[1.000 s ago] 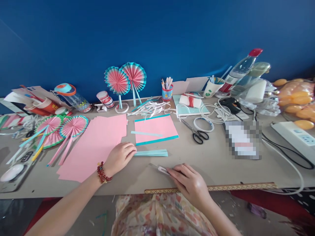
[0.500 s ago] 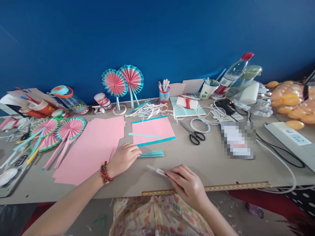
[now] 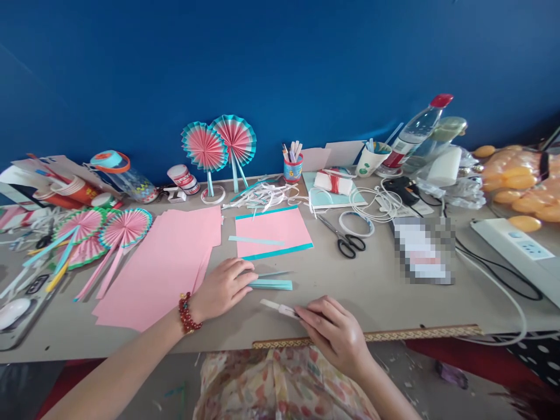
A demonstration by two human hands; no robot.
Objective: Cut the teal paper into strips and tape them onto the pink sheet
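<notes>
My left hand, with a bead bracelet on the wrist, grips the left end of a folded light-blue paper strip. The folds stand slightly apart at the strip's right end. In my right hand is a slim white utility knife, its blade pointing left, just below the strip and apart from it. Beyond both hands lies a pink sheet with blue bands along its far and near edges. A loose pale-blue strip rests across that sheet.
Pink paper sheets are piled to the left, near several folded paper fans. Scissors and a tape roll lie right of centre. Farther right are a phone and a power strip. Paper scraps sit behind.
My left hand has shifted slightly towards me and right with the blue paper strip, whose layers are now spread farther apart. The knife has turned a little in my right hand.
</notes>
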